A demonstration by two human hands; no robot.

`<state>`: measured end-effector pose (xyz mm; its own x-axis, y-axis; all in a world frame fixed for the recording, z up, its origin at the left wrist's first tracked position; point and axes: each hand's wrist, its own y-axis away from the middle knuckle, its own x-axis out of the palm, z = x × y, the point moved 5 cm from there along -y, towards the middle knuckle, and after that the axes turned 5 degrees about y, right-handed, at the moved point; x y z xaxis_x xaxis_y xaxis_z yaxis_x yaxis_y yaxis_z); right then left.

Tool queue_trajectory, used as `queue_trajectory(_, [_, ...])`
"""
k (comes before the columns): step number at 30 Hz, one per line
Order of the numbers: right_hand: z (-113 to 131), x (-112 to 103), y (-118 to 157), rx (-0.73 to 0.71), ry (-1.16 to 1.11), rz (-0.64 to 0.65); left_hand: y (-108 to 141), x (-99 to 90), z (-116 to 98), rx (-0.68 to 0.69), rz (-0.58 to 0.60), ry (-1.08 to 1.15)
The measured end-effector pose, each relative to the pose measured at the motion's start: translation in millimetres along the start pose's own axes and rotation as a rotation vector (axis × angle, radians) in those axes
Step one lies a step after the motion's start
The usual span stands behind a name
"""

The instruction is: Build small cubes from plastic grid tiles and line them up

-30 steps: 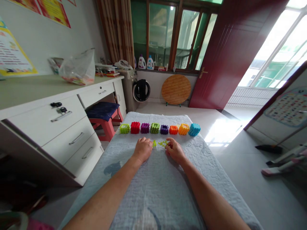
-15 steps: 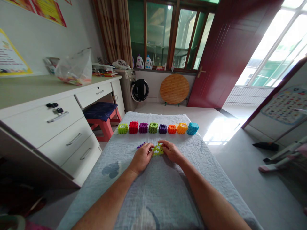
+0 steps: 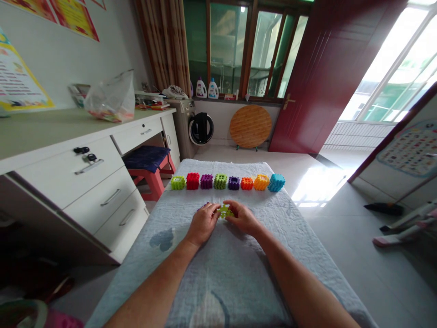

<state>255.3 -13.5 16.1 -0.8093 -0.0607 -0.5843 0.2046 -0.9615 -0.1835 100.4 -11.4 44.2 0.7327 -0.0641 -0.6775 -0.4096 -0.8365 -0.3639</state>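
Between my hands is a yellow-green openwork piece (image 3: 224,211) near the middle of the cloth-covered table. My left hand (image 3: 204,222) grips its left side, fingers bent round the edge. On its right side, my right hand (image 3: 243,217) pinches it. A small purple piece (image 3: 203,206) lies just behind my left hand, mostly covered by it. Farther back stands a row of coloured blocks, among them a red block (image 3: 193,181), a green block (image 3: 220,181), a dark purple block (image 3: 234,183) and a blue block (image 3: 276,182).
The table's cloth (image 3: 218,273) has soft wrinkles. To the left are a white desk (image 3: 85,182) and a stool with a dark blue seat (image 3: 146,158). A washing machine (image 3: 186,127) and a round wooden board (image 3: 250,126) stand beyond the table.
The view has shifted slightly, so the room and blocks appear a little farther right. The yellow-green piece looks flatter and more covered by my fingers; both hands remain on it.
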Motion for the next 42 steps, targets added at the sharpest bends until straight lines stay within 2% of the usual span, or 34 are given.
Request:
queue_trajectory(5, [9.0, -0.6, 1.7, -0.021, 0.066, 0.008, 2.3, 0.1, 2.3, 0.020, 0.053, 0.038])
queue_trajectory(9, [14.1, -3.6, 3.8, -0.027, 0.089, 0.014, 2.5, -1.9, -0.1, 0.053, 0.045, 0.010])
queue_trajectory(18, [17.8, -4.9, 5.2, -0.005, 0.217, 0.015, 3.6, -5.7, -1.4, -0.022, 0.116, 0.212])
queue_trajectory(24, [16.3, -5.0, 3.8, 0.008, 0.181, 0.041, 4.6, -2.5, 12.1, -0.133, 0.199, 0.403])
queue_trajectory(29, [9.7, -2.5, 2.3, 0.014, 0.074, 0.062, 4.4, -4.8, 13.1, -0.161, 0.185, 0.464])
queue_trajectory(35, [-5.8, 0.5, -1.0, 0.072, -0.071, 0.017, 3.7, -9.8, 17.2, -0.190, 0.121, 0.453])
queue_trajectory(42, [-9.3, 1.6, -1.0, 0.096, -0.154, 0.025, 5.5, -5.9, 20.9, -0.325, 0.200, 0.628])
